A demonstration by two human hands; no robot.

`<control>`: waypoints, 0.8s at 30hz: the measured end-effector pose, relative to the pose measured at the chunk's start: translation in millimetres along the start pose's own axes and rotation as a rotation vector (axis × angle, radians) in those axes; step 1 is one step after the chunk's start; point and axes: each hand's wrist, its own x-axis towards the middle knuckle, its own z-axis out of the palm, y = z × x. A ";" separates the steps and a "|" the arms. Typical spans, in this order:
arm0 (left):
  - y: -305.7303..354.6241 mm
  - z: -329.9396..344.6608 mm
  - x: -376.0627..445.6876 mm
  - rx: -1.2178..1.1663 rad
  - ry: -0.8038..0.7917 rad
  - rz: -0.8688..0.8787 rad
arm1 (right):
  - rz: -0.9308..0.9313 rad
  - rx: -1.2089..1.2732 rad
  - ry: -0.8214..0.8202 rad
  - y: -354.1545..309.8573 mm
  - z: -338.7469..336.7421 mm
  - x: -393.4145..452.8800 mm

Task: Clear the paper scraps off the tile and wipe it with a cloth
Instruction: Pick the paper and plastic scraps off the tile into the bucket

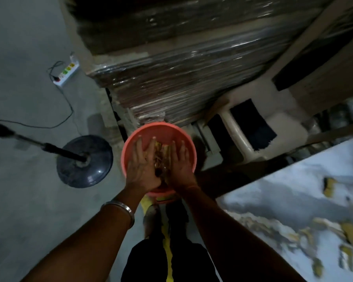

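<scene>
While you held both hands over the orange bucket (128, 143) at frame centre, the left hand (143, 167) and right hand (179, 165) were pressed palm to palm around a wad of paper scraps (161, 157), fingers spread, the wad pinched between the palms. Judgement: you were on the dump step. To do it well, you needed to stay low inside the rim, part the palms slowly and rub them together so the damp bits dropped in rather than sticking or falling on the floor.

The tile (289, 202) sat at lower right of frame, well apart from the bucket, with yellow scraps (351, 233) left on it. Count: one bucket, one tile, two hands, one bangle (118, 208) on the left wrist. Loose scraps on the tile: roughly eight patches; blur made an exact count impossible. I saw no cloth I could identify.

Elsewhere: one fan base (85, 161) at mid left, one power strip (66, 72) at upper left, one wrapped stack of sheets (181, 68) at top centre.
</scene>
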 end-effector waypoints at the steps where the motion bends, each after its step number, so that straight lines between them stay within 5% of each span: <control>1: 9.6 -15.3 -5.8 0.027 0.010 0.053 | -0.027 -0.012 0.030 -5.2 -12.9 -14.3; 11: 127.9 -95.6 -53.7 0.155 0.115 0.487 | 0.120 -0.087 0.458 22.2 -122.9 -159.8; 24: 330.7 -4.8 -144.5 0.239 0.091 1.004 | 0.561 -0.062 0.639 191.4 -134.1 -369.6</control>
